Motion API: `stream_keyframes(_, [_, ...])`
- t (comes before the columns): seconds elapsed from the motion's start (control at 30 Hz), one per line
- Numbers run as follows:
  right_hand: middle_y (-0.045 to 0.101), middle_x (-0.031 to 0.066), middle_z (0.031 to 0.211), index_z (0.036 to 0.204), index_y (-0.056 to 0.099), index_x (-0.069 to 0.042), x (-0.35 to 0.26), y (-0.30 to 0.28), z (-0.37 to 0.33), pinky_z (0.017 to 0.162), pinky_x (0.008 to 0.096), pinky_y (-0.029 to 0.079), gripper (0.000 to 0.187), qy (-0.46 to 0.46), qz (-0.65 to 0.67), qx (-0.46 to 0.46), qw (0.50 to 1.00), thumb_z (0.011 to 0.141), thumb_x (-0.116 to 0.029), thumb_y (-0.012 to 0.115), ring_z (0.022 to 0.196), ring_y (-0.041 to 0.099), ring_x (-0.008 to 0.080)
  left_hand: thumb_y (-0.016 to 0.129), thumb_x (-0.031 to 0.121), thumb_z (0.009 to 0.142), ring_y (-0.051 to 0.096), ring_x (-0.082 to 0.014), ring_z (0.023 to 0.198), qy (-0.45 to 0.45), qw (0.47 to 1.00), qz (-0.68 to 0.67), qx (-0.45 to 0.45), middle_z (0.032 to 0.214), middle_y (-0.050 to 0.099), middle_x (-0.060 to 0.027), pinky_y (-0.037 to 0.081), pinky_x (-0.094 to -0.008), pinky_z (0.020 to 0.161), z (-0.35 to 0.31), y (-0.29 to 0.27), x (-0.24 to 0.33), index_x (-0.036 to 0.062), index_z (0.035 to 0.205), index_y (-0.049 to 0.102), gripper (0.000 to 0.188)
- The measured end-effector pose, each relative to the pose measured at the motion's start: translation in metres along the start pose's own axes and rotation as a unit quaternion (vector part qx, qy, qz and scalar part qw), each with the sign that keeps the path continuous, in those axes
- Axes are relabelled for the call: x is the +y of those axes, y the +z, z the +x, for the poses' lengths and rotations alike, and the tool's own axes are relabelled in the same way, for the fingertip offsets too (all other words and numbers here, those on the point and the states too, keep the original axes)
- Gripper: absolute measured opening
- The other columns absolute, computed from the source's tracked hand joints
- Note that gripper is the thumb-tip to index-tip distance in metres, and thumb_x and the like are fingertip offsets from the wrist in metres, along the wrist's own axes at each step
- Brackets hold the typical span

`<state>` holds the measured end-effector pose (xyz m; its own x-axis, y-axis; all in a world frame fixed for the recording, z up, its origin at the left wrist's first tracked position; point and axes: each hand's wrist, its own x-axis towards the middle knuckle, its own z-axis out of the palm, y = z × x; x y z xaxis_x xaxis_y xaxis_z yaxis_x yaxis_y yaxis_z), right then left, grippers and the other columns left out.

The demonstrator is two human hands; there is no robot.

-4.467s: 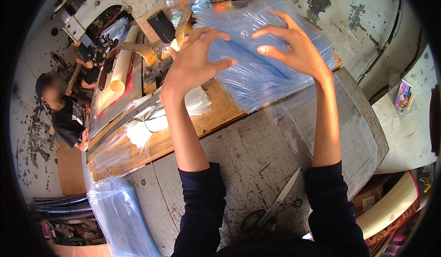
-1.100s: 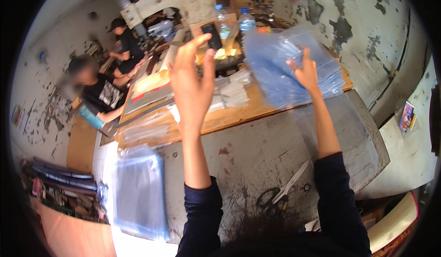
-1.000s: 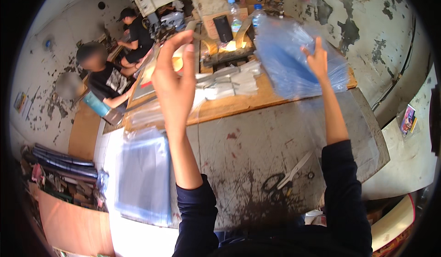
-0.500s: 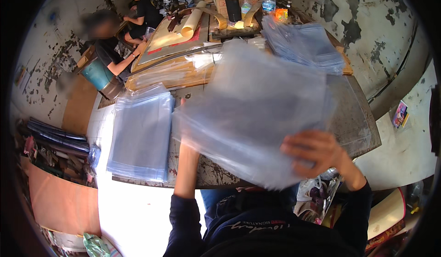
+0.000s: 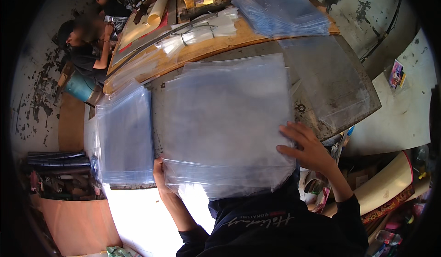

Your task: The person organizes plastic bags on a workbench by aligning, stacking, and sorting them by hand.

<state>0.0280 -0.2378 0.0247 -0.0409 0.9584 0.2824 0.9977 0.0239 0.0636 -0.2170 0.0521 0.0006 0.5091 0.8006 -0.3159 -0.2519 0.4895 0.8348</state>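
Note:
A large stack of clear plastic bags (image 5: 225, 123) lies on the grey worktable (image 5: 349, 96) right in front of me. My left hand (image 5: 159, 174) grips the stack's near left corner from beneath, mostly hidden by the plastic. My right hand (image 5: 307, 146) holds the near right edge with fingers spread on top. A second pile of clear bags (image 5: 125, 137) lies just to the left, apart from both hands.
A bluish stack of plastic bags (image 5: 280, 8) rests on the wooden board (image 5: 229, 38) at the back, beside bundles of white strips (image 5: 202, 29). Two seated people (image 5: 87, 41) work at the far left. Rolled material and clutter fill the floor on the right (image 5: 390, 188).
Both hands came down from the blue bag pile at the back. They carried a clear stack toward me and laid it flat on the table; my view tilted downward.

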Motion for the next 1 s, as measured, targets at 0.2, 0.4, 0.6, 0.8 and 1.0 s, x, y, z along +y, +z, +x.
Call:
stream_keyframes(0.2, [0.04,0.0191,0.134,0.13,0.036,0.006,-0.018,0.005,-0.007,0.105,0.0403,0.027,0.043,0.441,0.556,0.25,0.659,0.093,-0.016,0.045,0.127,0.035,0.0296,0.05,0.04,0.084,0.052,-0.0283,0.105,0.014,0.981,0.188,-0.054,0.116,0.051,-0.0207,0.044,-0.0357,0.086,-0.002,0.009,0.009,-0.0024,0.126,0.043,0.06])
stream_keyframes(0.4, [0.038,0.0188,0.136,0.136,0.031,0.004,-0.018,0.004,0.001,0.106,0.0329,0.022,0.059,0.497,0.47,0.152,0.713,0.087,-0.017,0.056,0.128,0.034,0.0254,0.049,0.022,0.084,0.0,-0.0298,0.139,0.125,0.846,0.451,-0.257,0.146,0.009,-0.0272,0.001,-0.0398,0.111,0.002,0.038,0.005,-0.0039,0.141,0.013,0.073])
stream_keyframes(0.6, [0.033,0.0171,0.141,0.136,0.03,0.006,-0.02,-0.002,-0.001,0.108,0.0339,0.019,0.068,0.555,0.537,0.179,0.61,0.078,-0.007,0.063,0.132,0.028,0.0245,0.055,0.008,0.062,-0.007,-0.0345,0.137,0.064,0.879,0.344,-0.323,0.144,0.001,-0.0342,-0.004,-0.0406,0.11,-0.003,0.046,0.008,-0.0059,0.14,-0.008,0.101])
stream_keyframes(0.8, [0.035,0.0162,0.139,0.137,0.028,0.006,-0.003,0.002,-0.019,0.108,0.0326,0.017,0.073,0.509,0.564,0.145,0.633,0.073,-0.001,0.063,0.131,0.029,0.0239,0.059,0.01,0.065,0.0,-0.0322,0.138,0.074,0.858,0.358,-0.361,0.145,0.007,-0.0316,0.003,-0.0384,0.111,0.003,0.039,0.014,-0.0051,0.14,-0.007,0.102])
stream_keyframes(1.0, [0.033,0.0148,0.14,0.137,0.028,0.005,0.0,0.002,-0.012,0.108,0.0333,0.017,0.082,0.46,0.585,0.137,0.654,0.065,0.0,0.067,0.131,0.028,0.0237,0.054,0.014,0.081,0.054,-0.0379,0.102,0.043,0.874,0.427,-0.227,0.118,0.043,-0.0382,0.037,-0.0403,0.094,0.006,0.055,0.005,-0.0035,0.141,-0.005,0.086])
